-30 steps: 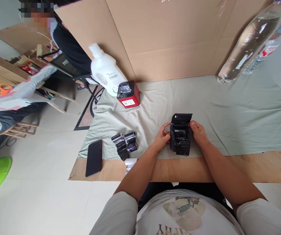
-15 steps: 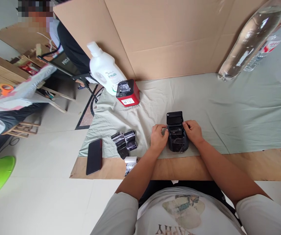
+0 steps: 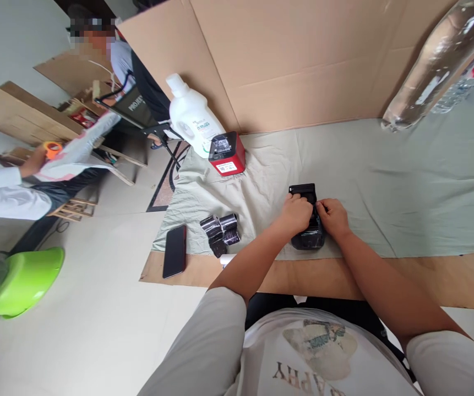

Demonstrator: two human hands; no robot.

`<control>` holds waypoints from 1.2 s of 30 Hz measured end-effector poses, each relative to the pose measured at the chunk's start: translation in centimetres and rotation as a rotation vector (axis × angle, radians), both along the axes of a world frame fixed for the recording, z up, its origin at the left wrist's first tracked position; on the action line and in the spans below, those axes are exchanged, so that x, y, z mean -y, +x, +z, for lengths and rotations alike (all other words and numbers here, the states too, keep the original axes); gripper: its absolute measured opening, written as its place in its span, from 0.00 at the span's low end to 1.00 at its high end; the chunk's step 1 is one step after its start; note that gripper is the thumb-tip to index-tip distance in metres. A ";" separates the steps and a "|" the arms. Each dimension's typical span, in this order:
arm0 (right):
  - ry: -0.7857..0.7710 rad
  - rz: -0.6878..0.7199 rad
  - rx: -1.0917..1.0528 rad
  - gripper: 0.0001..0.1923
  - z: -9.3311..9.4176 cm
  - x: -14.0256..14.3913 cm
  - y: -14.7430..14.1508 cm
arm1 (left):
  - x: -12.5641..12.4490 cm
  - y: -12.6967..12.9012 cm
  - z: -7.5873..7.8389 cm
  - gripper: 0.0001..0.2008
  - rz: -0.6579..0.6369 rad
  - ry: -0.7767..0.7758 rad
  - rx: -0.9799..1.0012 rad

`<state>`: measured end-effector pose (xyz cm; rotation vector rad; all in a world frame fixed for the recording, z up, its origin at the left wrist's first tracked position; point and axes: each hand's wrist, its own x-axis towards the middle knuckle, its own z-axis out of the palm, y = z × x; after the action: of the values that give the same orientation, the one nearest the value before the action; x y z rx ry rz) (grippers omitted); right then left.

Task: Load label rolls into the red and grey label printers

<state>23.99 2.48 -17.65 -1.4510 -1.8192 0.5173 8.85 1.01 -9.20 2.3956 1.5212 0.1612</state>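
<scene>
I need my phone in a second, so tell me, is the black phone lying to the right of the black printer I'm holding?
No, the black phone lies well to the left of the black printer, beyond the dark rolls.

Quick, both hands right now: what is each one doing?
Left hand: closed over the top of the black printer.
Right hand: gripping the printer's right side.

Small printer (image 3: pixel 308 220) on the cloth (image 3: pixel 385 181) under the fingers (image 3: pixel 305 204), rolls (image 3: pixel 221 232) and phone (image 3: pixel 174 251) to their left, second printer (image 3: pixel 227 154) and bottle (image 3: pixel 191 119) behind-left, cardboard (image 3: pixel 294 60) behind.
</scene>
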 end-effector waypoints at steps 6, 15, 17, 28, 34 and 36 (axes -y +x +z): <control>0.019 -0.011 0.002 0.20 -0.1 -0.2 0.2 | 0.1 -1.5 1.5 0.14 0.102 -0.138 0.297; 0.023 -0.006 0.016 0.22 0.1 0.0 0.2 | 4.5 -14.6 4.8 0.12 0.149 -0.448 0.526; 0.019 -0.005 0.024 0.22 0.1 -0.1 0.2 | 6.4 -17.2 4.7 0.12 0.252 -0.405 0.337; 0.031 -0.019 0.028 0.22 -0.1 -0.1 0.2 | 9.2 -20.9 0.7 0.09 0.517 0.027 0.143; 0.038 -0.014 0.018 0.21 -0.1 -0.1 0.1 | 5.8 -20.8 0.2 0.18 0.548 -0.004 -0.032; 0.032 -0.003 0.010 0.21 -0.1 -0.1 0.1 | 5.1 -19.9 1.1 0.18 0.555 0.074 0.038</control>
<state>24.08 2.56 -17.74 -1.4371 -1.8242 0.4785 -11.06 -4.13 -8.11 1.9433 2.1541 0.3816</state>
